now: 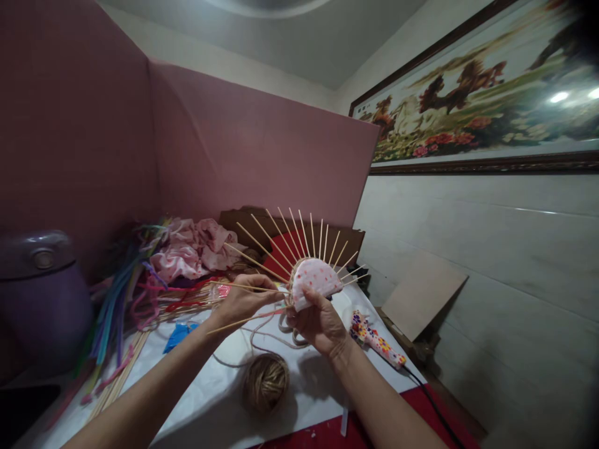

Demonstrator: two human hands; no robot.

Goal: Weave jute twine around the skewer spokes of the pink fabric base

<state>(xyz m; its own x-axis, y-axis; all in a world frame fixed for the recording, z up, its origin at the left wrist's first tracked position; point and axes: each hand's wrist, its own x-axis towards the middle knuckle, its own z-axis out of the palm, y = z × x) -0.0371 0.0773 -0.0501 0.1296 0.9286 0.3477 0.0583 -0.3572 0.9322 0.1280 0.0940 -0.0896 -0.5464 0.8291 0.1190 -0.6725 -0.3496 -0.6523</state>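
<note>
My right hand [322, 321] grips a half-round piece covered in white cloth with pinkish-red dots [316, 279], thumb on its face. Thin wooden sticks [281, 234] fan out from its curved edge, several pointing up and away, a couple toward the left. Brown twine seems to run along that edge. At the left end of the piece, my left hand [248, 296] is closed in a pinch beside the sticks; what lies between its fingertips is too small to make out. Below the hands, a ball of brown twine [266, 381] rests on the white table [196, 399], its loose strand curving up toward the piece.
A glue gun with a flower-patterned cover [377, 340] lies right, its black cord trailing forward. Near the front is a translucent stick [344, 421]. Left are pipe cleaners [110, 312], pink dotted cloth [194, 246], and a purple appliance [44, 305]. Cardboard [425, 293] leans against the right wall.
</note>
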